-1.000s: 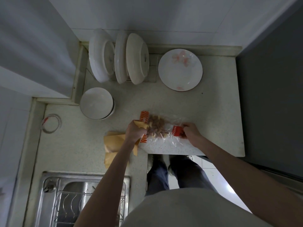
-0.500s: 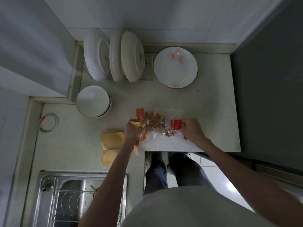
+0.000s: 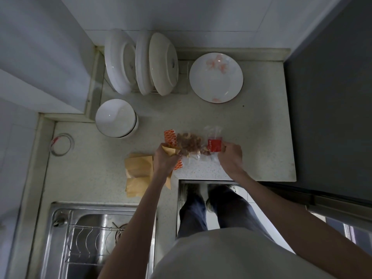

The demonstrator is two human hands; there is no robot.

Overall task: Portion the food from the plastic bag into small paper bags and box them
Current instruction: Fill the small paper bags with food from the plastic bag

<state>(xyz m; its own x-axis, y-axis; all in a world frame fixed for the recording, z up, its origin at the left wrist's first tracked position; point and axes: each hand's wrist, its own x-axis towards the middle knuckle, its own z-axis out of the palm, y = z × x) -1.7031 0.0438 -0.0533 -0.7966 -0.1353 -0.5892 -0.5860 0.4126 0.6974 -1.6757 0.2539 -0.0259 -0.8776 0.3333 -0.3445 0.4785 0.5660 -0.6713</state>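
Left hand (image 3: 165, 158) gripping a paper bag (image 3: 170, 151), right hand (image 3: 231, 156) pinching the plastic bag (image 3: 193, 146) of food on the desk (image 3: 251, 137), spare paper bags (image 3: 137, 172) beside, bowl (image 3: 115, 117), plate (image 3: 216, 77) and racked dishes (image 3: 141, 61) behind

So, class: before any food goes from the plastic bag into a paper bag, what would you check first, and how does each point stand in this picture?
1. Left hand has a grip on a small paper bag: ok.
2. Right hand holds the plastic bag by its red end: ok.
3. Paper bag mouth open wide enough to fill: cannot tell, the hand covers it.
4. Plastic bag mouth aimed into the paper bag: cannot tell.
5. Spare paper bags within reach on the counter: ok.
6. Box ready for filled bags: not ok, none in view.
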